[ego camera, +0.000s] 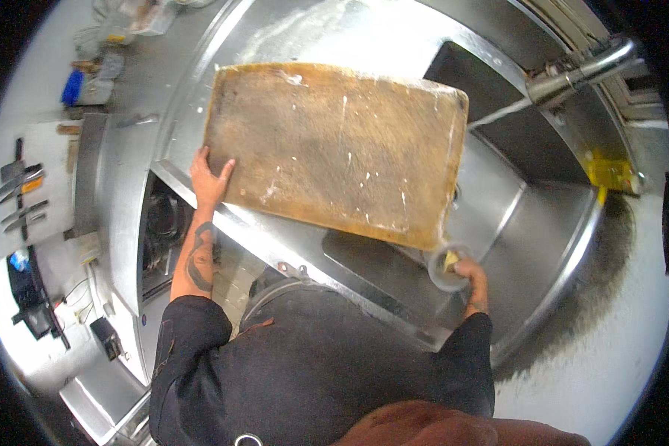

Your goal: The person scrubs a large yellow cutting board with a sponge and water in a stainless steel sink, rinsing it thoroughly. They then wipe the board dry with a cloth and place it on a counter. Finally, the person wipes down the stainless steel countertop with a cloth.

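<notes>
A large, stained brown rectangular board or tray (334,150) lies tilted over the steel sink unit, with white foam spots on its surface. My left hand (209,177) grips its left edge, thumb on top. Off the board's lower right corner, my right hand (468,270) holds what looks like a yellow sponge (451,260) at the mouth of a round translucent container (440,272). The fingers of that hand are partly hidden and blurred.
Water streams from a metal faucet (580,75) into the right-hand basin (507,142). A yellow object (610,173) sits at the sink's right rim. Several knives (19,184) hang on the left wall. The steel front edge (267,237) runs before my body.
</notes>
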### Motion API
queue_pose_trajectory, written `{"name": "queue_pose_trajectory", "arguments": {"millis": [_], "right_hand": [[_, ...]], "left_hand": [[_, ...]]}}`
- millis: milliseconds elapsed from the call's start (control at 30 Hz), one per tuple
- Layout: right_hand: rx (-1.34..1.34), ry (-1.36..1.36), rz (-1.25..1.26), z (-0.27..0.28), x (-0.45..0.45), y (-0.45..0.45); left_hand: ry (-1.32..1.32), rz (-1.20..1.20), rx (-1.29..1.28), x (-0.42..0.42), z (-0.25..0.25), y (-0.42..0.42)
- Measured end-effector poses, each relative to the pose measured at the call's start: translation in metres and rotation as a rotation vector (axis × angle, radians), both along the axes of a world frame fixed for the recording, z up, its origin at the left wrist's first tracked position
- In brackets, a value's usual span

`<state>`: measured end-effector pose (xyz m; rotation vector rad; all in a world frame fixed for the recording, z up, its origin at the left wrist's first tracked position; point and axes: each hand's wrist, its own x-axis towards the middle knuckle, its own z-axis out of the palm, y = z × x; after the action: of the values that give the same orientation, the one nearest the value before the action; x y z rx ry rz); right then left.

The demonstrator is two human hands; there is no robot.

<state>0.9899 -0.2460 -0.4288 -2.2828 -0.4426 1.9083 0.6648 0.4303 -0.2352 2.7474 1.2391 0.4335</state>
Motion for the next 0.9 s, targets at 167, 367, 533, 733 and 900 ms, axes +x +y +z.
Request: {"name": "queue_pose_trajectory", "arguments": {"millis": [167, 367, 533, 733, 900], "right_hand": [[0.308, -0.359, -0.304, 0.226, 0.023, 0.024], [0.64, -1.011, -0.092, 0.236, -0.068, 0.204], [0.564, -1.469, -0.174, 0.18, -0.135, 0.316], [0.905, -1.187, 0.242, 0.196, -0.245, 0.508], [1.139, -0.939, 0.513, 0.197, -0.266, 0.63]], "left_hand": [[-0.055, 0.044, -0.153, -0.011, 0.008, 0.013], [-0.099, -0.275, -0.153, -0.022, 0.006, 0.042], [-0.301, -0.28, -0.433, -0.037, -0.004, 0.053], [-0.505, -0.263, -0.683, -0.042, -0.009, 0.07], [-0.454, -0.27, -0.641, -0.041, -0.004, 0.068]]}}
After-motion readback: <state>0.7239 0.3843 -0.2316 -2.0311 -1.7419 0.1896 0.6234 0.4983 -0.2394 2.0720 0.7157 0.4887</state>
